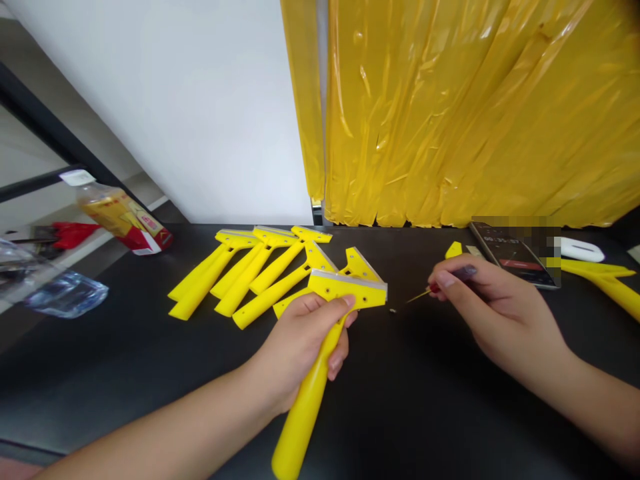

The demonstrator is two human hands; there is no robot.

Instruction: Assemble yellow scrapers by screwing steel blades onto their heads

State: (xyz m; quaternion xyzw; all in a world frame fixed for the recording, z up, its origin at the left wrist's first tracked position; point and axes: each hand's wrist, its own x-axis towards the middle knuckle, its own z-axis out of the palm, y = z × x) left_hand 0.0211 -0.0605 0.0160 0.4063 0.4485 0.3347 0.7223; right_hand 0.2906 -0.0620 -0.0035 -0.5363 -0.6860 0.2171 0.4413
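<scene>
My left hand is closed around the neck of a yellow scraper, thumb pressed on its wide head. A metal strip runs along the head's far edge, and small holes show in the plastic. In my right hand is a thin screwdriver, pinched between thumb and fingers, its shaft pointing left and down. A tiny screw-like piece lies on the black table just past the screwdriver's tip, apart from it. Behind my left hand, several more yellow scrapers lie in a loose row.
At the left stand a drink bottle and a clear plastic bottle. On the right lie a phone, a white case and more yellow scraper parts. Yellow plastic sheeting and a white panel border the black table.
</scene>
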